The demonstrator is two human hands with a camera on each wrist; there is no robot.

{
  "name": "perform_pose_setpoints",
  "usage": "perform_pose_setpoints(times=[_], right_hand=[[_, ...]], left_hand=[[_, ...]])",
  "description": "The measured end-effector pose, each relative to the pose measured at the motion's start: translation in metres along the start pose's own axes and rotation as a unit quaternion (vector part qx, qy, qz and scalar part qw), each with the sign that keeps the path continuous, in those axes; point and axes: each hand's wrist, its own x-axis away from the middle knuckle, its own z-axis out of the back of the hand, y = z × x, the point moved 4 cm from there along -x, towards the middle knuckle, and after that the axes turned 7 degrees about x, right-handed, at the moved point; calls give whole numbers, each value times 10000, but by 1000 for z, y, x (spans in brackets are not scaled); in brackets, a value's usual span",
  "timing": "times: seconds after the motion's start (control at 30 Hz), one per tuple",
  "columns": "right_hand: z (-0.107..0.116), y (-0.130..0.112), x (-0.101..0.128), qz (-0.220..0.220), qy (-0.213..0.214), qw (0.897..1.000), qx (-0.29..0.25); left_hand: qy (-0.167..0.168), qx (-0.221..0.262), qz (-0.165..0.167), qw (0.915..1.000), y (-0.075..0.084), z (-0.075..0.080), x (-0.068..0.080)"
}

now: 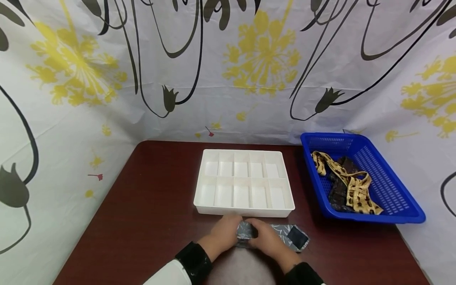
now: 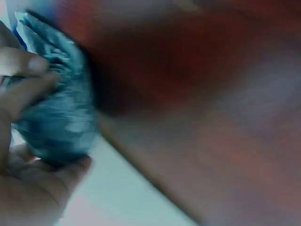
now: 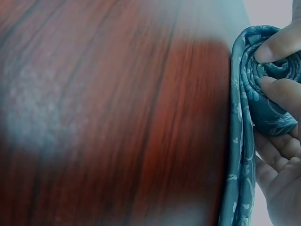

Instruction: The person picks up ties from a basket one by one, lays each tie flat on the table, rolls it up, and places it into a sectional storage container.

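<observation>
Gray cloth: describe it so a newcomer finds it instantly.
On the dark red table, find the white compartment tray. Just on its near side, the left grip and right grip hold the gray cloth, partly rolled. Pale line patterning and a dark square patch distinguish it from the yellow cloth with dark spots in the blue basket.

Left wrist view: blurry tabletop [image 2: 202,103]

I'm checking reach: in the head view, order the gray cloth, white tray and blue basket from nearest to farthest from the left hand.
1. Gray cloth: held by the left hand.
2. White tray: just beyond the hand.
3. Blue basket: off to the right.
</observation>
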Motion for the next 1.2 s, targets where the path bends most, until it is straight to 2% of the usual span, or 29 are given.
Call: perform_pose_setpoints(times=[0.07,0.17,0.23,0.3,0.47,0.57,0.67,0.8,0.97,1.2], right_hand=[[0,1,-1,17,24,10000,-40],[0,3,-2,58,41,9999,-71],[1,3,-2,103,61,9999,-93],[2,3,-2,189,95,9997,-117],[2,3,-1,237,-71,9994,-223],[1,5,-1,165,-227,9993,-256],[1,5,-1,144,-283,9992,-225],[1,5,-1,146,-273,9994,-161],[1,3,1,235,-143,9996,-103],[-1,0,1,84,-220,9996,-137]], left_hand=[[201,727,-136,9971,-11,-2,2],[379,1704,-219,9844,-24,-8,5],[463,2050,-172,9775,-30,-11,7],[530,2121,-182,9756,-32,-13,7],[562,1462,-344,9871,-27,-13,5],[416,1000,-412,9933,-21,-11,2],[191,723,-301,9967,-15,-9,0],[-26,497,-110,9987,-11,-8,-3],[-94,61,4,9999,-5,-6,-4],[-262,-659,428,9966,8,2,-1]])
